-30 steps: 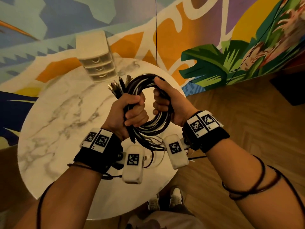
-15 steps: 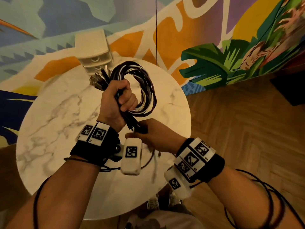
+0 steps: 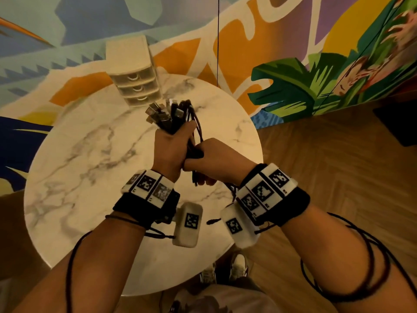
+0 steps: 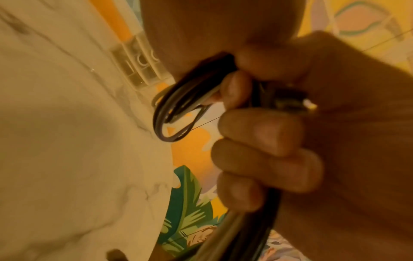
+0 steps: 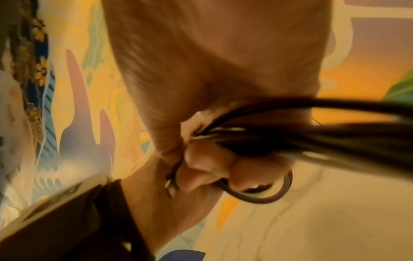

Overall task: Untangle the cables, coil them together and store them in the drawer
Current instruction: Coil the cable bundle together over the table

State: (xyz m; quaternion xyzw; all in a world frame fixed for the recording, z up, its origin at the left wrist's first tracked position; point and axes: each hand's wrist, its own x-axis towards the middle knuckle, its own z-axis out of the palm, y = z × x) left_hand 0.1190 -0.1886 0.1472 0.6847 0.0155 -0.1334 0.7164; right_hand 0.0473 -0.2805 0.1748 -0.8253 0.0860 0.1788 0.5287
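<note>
Above the round marble table (image 3: 90, 154), my left hand (image 3: 172, 146) grips a bundle of dark cables (image 3: 168, 117), with several plug ends sticking up out of my fist. My right hand (image 3: 216, 159) presses against the left and holds the same cables lower down; a loose end (image 3: 195, 179) hangs below it. In the left wrist view my fingers (image 4: 259, 134) are curled round the cables (image 4: 178, 109). The right wrist view shows blurred cables (image 5: 290, 134) running out of the clenched fist. A small cream drawer unit (image 3: 133, 73) with three shut drawers stands at the table's far edge.
A painted mural wall (image 3: 316, 53) rises behind the table. Wood floor (image 3: 338, 177) lies to the right. A thin dark cord (image 3: 218, 41) hangs down near the wall. My shoes (image 3: 225, 269) show below the table's near edge.
The wide coil loop has been squeezed into a tight bundle. My right hand came up from under the left and closed on the cables beside it. Both hands shifted toward the table's middle.
</note>
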